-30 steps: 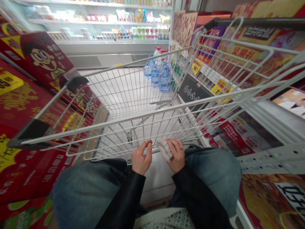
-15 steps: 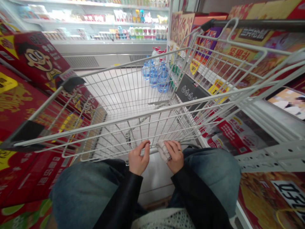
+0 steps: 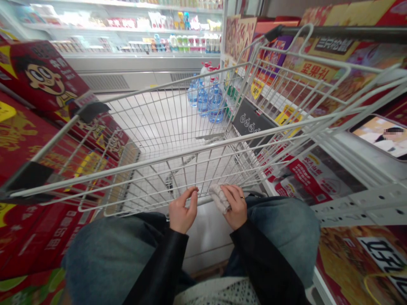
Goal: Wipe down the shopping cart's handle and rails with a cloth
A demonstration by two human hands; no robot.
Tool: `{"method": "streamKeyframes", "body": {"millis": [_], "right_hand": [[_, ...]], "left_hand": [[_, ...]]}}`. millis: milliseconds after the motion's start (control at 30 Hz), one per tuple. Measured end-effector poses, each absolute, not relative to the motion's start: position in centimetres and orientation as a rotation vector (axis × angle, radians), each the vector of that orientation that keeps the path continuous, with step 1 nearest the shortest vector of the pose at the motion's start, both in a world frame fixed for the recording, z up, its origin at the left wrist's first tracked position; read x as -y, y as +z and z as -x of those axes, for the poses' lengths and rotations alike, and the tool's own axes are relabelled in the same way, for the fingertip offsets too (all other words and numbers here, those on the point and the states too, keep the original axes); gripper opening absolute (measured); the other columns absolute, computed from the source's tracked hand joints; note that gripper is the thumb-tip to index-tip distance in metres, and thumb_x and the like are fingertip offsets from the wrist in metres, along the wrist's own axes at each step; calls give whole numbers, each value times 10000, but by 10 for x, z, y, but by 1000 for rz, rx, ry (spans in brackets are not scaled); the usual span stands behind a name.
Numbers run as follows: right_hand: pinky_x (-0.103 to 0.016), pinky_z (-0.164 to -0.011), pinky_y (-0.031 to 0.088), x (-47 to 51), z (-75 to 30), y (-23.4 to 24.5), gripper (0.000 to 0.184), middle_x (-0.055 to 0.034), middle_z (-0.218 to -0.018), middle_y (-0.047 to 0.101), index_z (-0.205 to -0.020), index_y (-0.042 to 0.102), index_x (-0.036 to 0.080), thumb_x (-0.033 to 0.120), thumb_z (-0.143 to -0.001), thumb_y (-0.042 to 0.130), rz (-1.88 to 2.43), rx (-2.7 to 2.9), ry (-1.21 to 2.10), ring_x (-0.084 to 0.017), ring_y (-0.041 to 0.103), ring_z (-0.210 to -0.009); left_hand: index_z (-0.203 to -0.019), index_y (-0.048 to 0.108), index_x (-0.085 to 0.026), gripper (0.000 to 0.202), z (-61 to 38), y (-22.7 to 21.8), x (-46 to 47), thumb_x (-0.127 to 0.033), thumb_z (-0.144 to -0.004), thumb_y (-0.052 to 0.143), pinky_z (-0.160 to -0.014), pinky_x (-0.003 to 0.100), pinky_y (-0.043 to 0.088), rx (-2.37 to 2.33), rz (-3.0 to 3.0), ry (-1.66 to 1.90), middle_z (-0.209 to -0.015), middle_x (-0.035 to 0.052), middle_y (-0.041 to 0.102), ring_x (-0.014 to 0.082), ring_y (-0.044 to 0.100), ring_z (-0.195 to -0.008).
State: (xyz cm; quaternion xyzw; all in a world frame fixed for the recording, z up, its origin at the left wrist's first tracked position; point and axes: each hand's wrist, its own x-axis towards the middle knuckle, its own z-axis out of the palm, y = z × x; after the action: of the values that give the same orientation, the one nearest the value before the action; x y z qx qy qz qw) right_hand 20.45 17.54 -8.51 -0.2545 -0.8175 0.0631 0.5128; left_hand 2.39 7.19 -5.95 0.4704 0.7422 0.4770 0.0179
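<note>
A white wire shopping cart (image 3: 178,127) fills the middle of the view, seen from low behind it. My left hand (image 3: 181,212) curls its fingers round the bottom wire of the cart's rear panel. My right hand (image 3: 234,205), with a ring on one finger, presses a folded light-grey cloth (image 3: 219,198) against that same lower wire. Black sleeves and my blue-jeaned knees show below the hands.
Stacked red gift boxes (image 3: 41,106) line the left side. Red and yellow boxed goods (image 3: 321,178) and a metal shelf edge (image 3: 365,203) run along the right. Blue water bottles (image 3: 206,99) stand on the white floor ahead, before a chilled display case (image 3: 133,46).
The cart and the view have drifted slightly left. Both hands stay on the lower rear wire, the right with the cloth.
</note>
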Motion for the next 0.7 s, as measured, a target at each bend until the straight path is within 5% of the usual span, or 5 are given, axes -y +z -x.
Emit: {"method": "streamKeyframes", "body": {"millis": [200, 400, 700], "right_hand": [[-480, -996, 591, -183, -214, -68, 425, -126, -1153, 721, -1387, 641, 206, 142, -967, 657, 674, 1791, 38, -279, 669, -1123], [-453, -969, 603, -180, -212, -100, 382, -119, -1137, 746, -1334, 680, 200, 264, -961, 729, 668, 1992, 148, -275, 684, -1083], [-485, -1006, 588, -187, -220, -65, 432, -129, -1161, 729, -1389, 644, 203, 136, -963, 656, 673, 1806, 37, -280, 667, -1126]], "left_hand": [[-1041, 799, -259, 279, -23, -61, -70, -436, -988, 591, -838, 250, 620, -2321, -1464, 1480, -1009, -12, 832, 185, 804, -952], [-1027, 803, -256, 278, -22, -60, -71, -433, -988, 592, -833, 258, 627, -2314, -1478, 1490, -1005, -13, 832, 195, 803, -977], [-1037, 798, -253, 275, -22, -61, -69, -428, -988, 591, -844, 256, 632, -2303, -1500, 1498, -1001, -13, 832, 191, 804, -975]]}}
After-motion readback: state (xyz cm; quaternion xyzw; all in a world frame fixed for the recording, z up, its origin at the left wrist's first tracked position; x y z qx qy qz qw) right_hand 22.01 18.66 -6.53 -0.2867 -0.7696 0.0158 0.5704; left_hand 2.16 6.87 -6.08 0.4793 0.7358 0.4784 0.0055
